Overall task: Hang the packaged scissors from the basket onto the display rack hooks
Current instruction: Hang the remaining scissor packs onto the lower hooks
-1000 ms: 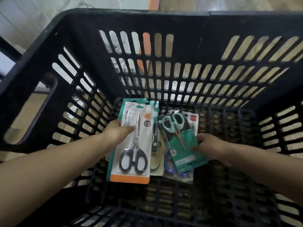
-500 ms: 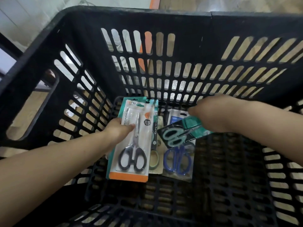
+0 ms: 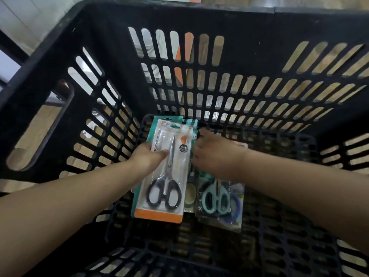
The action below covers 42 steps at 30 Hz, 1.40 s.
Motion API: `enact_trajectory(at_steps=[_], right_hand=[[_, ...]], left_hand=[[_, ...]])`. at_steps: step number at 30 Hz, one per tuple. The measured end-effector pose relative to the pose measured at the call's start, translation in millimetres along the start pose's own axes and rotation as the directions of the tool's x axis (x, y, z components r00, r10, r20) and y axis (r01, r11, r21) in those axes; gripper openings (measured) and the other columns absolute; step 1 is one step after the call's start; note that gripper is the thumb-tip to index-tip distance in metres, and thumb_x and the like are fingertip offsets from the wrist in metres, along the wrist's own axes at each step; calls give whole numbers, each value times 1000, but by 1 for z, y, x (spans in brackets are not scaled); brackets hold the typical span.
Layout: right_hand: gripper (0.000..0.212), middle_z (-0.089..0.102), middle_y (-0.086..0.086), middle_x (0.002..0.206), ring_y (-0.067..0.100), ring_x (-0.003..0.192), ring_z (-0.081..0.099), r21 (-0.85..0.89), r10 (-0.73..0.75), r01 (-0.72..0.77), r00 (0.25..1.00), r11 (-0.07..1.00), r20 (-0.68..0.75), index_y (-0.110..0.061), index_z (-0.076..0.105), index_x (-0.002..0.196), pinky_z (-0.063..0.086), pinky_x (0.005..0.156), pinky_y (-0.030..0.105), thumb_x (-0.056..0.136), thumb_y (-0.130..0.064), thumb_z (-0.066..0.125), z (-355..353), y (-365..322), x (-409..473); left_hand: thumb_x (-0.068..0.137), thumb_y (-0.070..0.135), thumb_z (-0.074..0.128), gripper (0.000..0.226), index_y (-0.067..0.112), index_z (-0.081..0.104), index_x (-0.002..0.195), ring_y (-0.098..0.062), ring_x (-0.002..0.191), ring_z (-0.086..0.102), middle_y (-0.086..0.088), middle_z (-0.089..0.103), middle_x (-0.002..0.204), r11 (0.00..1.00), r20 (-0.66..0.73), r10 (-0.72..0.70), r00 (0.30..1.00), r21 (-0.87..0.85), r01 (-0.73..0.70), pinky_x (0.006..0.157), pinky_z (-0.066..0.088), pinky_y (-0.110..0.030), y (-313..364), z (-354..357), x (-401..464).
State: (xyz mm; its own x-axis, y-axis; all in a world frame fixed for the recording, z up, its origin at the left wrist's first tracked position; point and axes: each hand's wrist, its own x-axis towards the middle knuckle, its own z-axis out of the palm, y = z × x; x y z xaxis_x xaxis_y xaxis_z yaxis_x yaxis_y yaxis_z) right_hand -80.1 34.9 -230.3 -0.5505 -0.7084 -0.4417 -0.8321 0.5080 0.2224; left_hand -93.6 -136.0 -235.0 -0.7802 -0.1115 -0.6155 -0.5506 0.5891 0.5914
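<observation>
Both my hands are down inside the black slatted basket (image 3: 249, 23). My left hand (image 3: 148, 156) grips the left edge of a white-and-orange pack of black-handled scissors (image 3: 162, 196), thumb on its front. My right hand (image 3: 216, 154) holds the far end of a pack of teal-handled scissors (image 3: 215, 199), whose handles point toward me. That pack lies over a pack of blue-handled scissors (image 3: 237, 206). Another pack with pale green handles (image 3: 189, 194) shows between the two. No display rack or hook is in view.
The basket's tall slatted walls close in on every side, with a hand slot (image 3: 38, 136) in the left wall. Wooden floor (image 3: 311, 60) shows through the slats. Bare grid floor (image 3: 279, 246) lies to the right of the packs and in front of them.
My right hand has turned the teal-handled pack around and brought it down onto the blue-handled pack, handles now toward me. My left hand still grips the black-handled pack in the same place.
</observation>
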Motion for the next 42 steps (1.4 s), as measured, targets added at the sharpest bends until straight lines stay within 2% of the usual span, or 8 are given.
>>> enact_trajectory(at_steps=[9, 14, 16, 18, 23, 30, 37, 42], right_hand=[[62, -16, 18, 155, 33, 144, -10, 106, 136, -157, 974, 982, 184, -9, -12, 149, -1, 115, 51, 99, -22, 24, 38, -23, -22], [69, 1, 13, 154, 31, 143, 4, 241, 317, -273, 933, 931, -170, -18, 20, 149, 5, 112, 53, 90, -39, 49, 34, -6, -38], [68, -8, 8, 156, 27, 145, -5, 486, 571, -469, 817, 737, -77, -20, 8, 150, 3, 117, 47, 95, -43, 40, 31, -4, -50], [65, 17, 10, 153, 28, 140, 20, 637, 742, -621, 661, 456, 114, -16, 19, 147, 26, 114, 42, 94, -39, 48, 38, -11, -58], [66, 48, 10, 125, 23, 111, 54, 705, 579, -621, 451, -344, 679, -10, 36, 125, 53, 87, 37, 78, -37, 74, 56, -41, -60], [89, 34, 11, 126, 29, 117, 45, 599, 558, -715, 349, -360, 753, -9, 30, 126, 48, 95, 43, 64, -48, 81, 49, -51, -42], [62, 61, 10, 115, 26, 105, 61, 565, 486, -605, 312, -561, 817, -4, 48, 122, 52, 81, 32, 71, -15, 81, 53, -36, -51], [39, 61, 11, 107, 27, 95, 61, 605, 499, -477, 344, -637, 796, -1, 53, 113, 51, 75, 33, 82, -14, 72, 51, -21, -66]], left_hand=[[95, 21, 55, 33, 9, 54, 126, -19, 91, 52, -5, 59, 107, 1000, -13, 21, 1000, -10, -21, 81, 38, -25, 0, 1, 0], [95, 20, 54, 34, 8, 53, 126, -25, 98, 56, -11, 61, 117, 1000, -5, 22, 1000, -10, -22, 84, 41, -27, 1, 0, -1], [95, 20, 54, 34, 7, 52, 127, -24, 95, 56, -12, 60, 117, 1000, -2, 28, 1000, -3, -28, 82, 41, -27, 1, 0, -2], [95, 18, 54, 33, 6, 53, 126, -22, 91, 54, -10, 61, 114, 999, 1, 40, 999, -6, -40, 80, 40, -26, 2, 1, -3], [96, 17, 53, 31, 6, 54, 124, -22, 90, 55, -11, 61, 113, 999, 10, 40, 999, -17, -40, 80, 41, -28, 2, 1, -5], [95, 15, 54, 18, 9, 58, 111, -22, 87, 56, -8, 60, 99, 997, 18, 42, 999, -59, -41, 77, 42, -28, 1, 3, -5], [95, 18, 55, 25, 7, 57, 117, -28, 99, 60, -11, 63, 110, 999, 18, 28, 999, -40, -27, 79, 45, -28, 0, 3, -3], [92, 17, 59, 19, 11, 59, 111, -11, 70, 54, 1, 59, 88, 999, 93, 32, 995, -2, -32, 52, 38, -17, 5, 1, -4]])
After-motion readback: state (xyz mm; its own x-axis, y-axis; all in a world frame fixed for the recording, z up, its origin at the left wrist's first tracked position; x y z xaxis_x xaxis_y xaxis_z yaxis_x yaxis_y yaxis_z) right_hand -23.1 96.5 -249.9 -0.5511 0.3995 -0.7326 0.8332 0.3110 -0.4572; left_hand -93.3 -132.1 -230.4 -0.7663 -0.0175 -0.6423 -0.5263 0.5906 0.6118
